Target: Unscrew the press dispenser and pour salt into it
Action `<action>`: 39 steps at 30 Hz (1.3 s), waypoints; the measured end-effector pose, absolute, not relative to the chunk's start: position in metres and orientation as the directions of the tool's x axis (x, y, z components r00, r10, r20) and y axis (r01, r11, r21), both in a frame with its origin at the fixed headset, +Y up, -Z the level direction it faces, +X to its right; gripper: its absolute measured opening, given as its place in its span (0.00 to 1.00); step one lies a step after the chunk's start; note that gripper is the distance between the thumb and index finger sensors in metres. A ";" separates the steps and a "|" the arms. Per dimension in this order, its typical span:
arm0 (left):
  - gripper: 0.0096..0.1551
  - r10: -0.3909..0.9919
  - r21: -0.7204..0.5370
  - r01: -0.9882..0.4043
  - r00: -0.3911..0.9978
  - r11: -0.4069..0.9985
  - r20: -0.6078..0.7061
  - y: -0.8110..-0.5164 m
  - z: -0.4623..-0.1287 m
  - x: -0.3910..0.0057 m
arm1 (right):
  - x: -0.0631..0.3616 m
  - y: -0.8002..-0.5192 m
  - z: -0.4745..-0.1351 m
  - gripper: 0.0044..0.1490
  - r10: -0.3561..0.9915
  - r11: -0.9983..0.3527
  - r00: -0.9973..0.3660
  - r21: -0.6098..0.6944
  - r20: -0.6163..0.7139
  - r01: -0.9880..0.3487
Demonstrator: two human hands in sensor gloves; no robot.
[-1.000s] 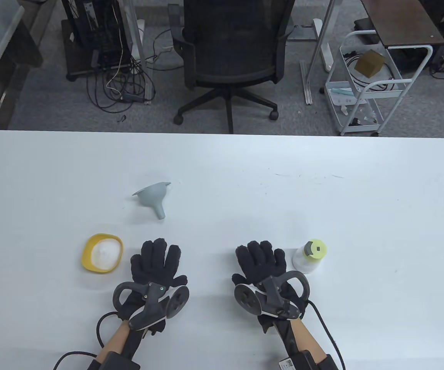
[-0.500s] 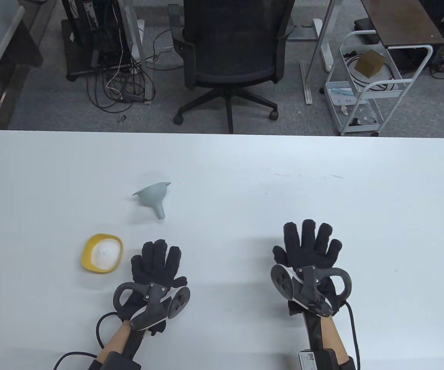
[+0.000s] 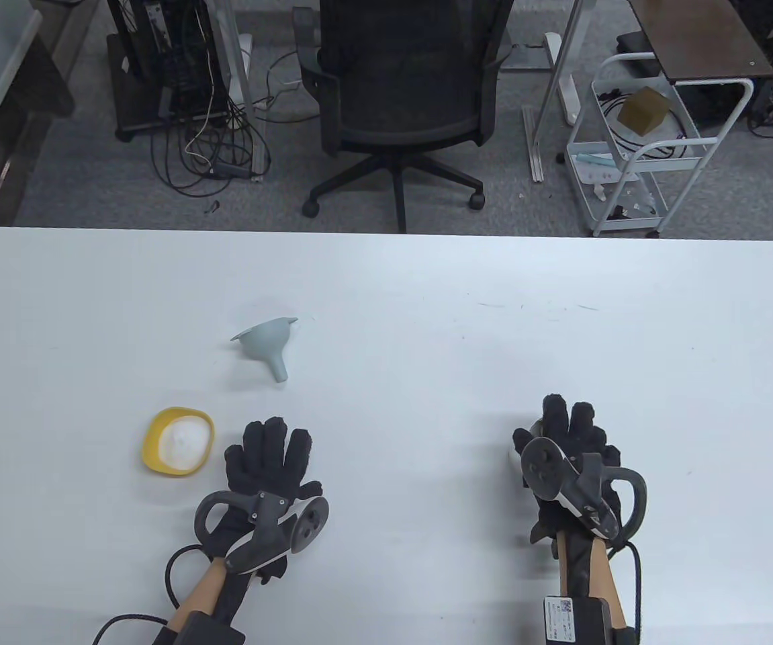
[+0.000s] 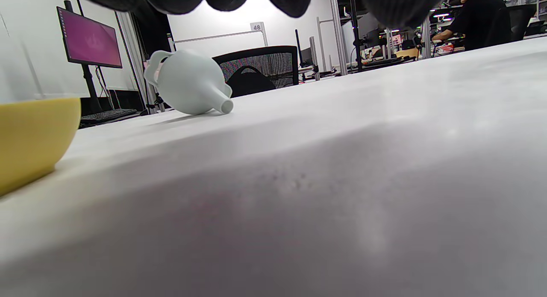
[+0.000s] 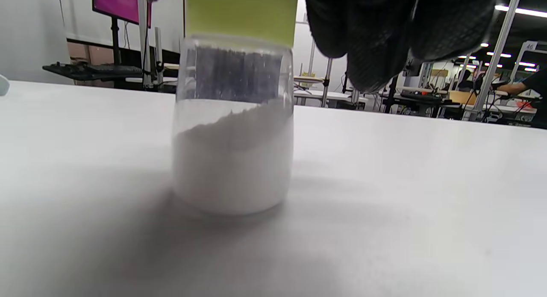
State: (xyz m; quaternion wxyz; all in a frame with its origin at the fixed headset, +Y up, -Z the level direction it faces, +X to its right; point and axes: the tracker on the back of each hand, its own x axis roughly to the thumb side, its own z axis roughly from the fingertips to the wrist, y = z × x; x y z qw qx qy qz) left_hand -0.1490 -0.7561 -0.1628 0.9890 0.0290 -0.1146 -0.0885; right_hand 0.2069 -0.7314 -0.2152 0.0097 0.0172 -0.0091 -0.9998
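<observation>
The press dispenser (image 5: 233, 151) is a clear jar part full of white salt with a green cap (image 5: 241, 15). It stands upright on the white table (image 3: 426, 322). My right hand (image 3: 571, 430) is curled over its top and hides nearly all of it in the table view. In the right wrist view my fingers (image 5: 376, 40) hang just right of the cap. I cannot tell if they grip it. My left hand (image 3: 268, 457) lies flat on the table, fingers spread, holding nothing. A yellow bowl of salt (image 3: 178, 441) sits just left of it.
A grey funnel (image 3: 266, 342) lies on its side behind the left hand; it also shows in the left wrist view (image 4: 188, 88). The yellow bowl (image 4: 30, 134) is at that view's left edge. A black office chair (image 3: 399, 101) stands beyond the table's far edge.
My right hand has moved right from the table's middle, risen over the dispenser and curled down over its cap. The left hand has barely moved.
</observation>
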 end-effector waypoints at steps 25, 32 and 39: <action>0.54 -0.194 0.067 0.183 0.953 0.981 0.231 -0.757 -0.164 -0.145 | 0.105 -0.699 -0.199 0.55 0.101 -0.981 -0.942 -0.126 0.320 -0.148; 0.54 -0.202 0.056 0.194 0.950 0.979 0.236 -0.758 -0.164 -0.144 | 0.053 -0.709 -0.199 0.54 0.103 -0.991 -0.883 -0.026 0.457 -0.130; 0.54 -0.194 0.040 0.190 0.953 0.981 0.231 -0.759 -0.165 -0.145 | 0.026 -0.714 -0.188 0.54 0.084 -0.995 -0.836 0.000 0.543 -0.100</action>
